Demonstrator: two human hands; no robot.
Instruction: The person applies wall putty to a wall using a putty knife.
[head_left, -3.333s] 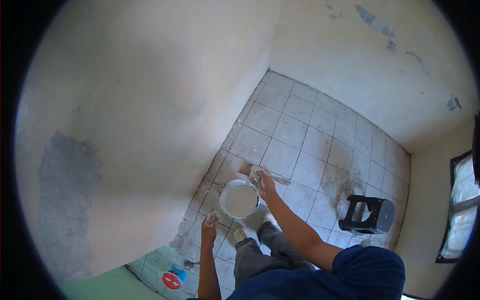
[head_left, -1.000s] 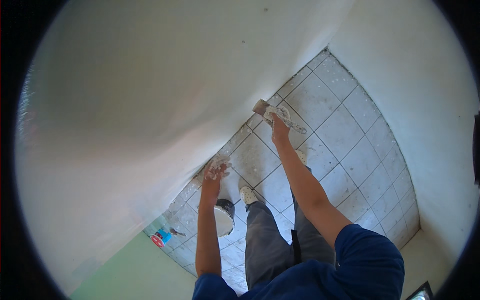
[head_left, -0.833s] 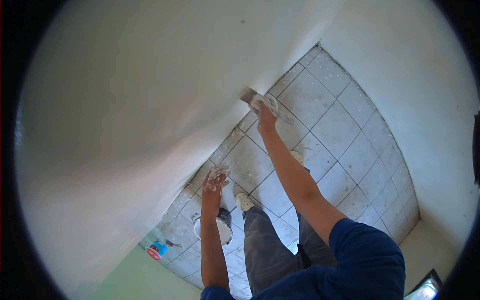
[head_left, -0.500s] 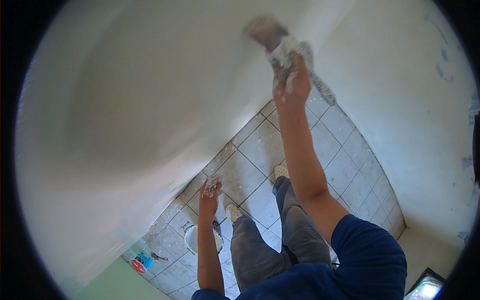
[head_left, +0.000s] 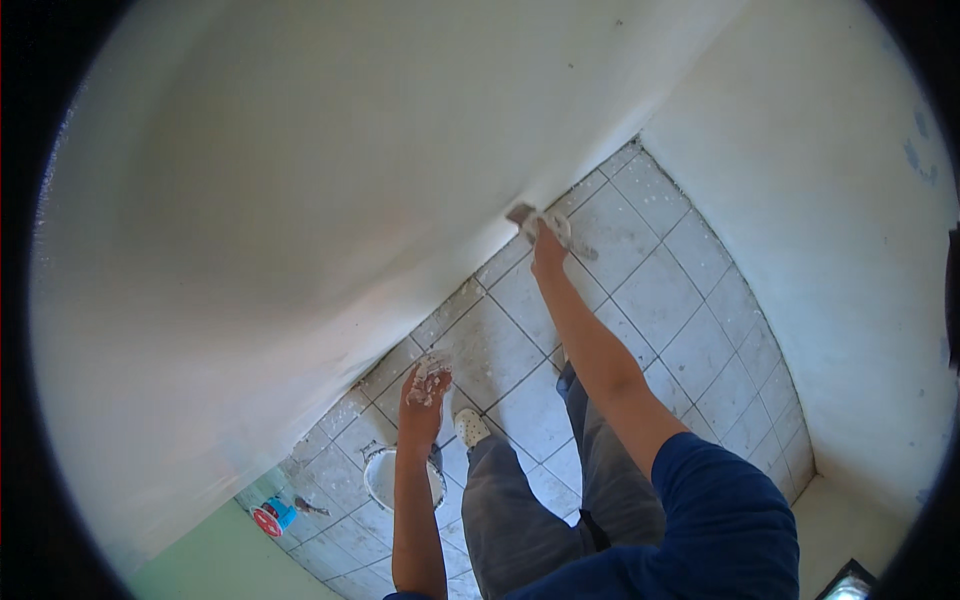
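My right hand (head_left: 547, 246) is closed round a putty knife (head_left: 521, 214), its blade at the lower part of the pale wall (head_left: 330, 180) near the floor. The tool's handle end sticks out past the hand, and white paste coats both. My left hand (head_left: 424, 392) is lower and closer to me, in front of the same wall. Its fingers are curled and smeared with thick white paste; what they hold, if anything, I cannot make out.
A white bucket (head_left: 380, 483) stands on the tiled floor (head_left: 610, 240) beside my left forearm. Farther left lie a blue and red container (head_left: 273, 516) and a small dark-ended tool (head_left: 312, 508). Another pale wall (head_left: 800, 150) meets the first at the corner. My shoe (head_left: 470, 427) is near the bucket.
My right hand has come down from high on the wall to its lower part, carrying the putty knife. The left hand has barely moved, turning slightly.
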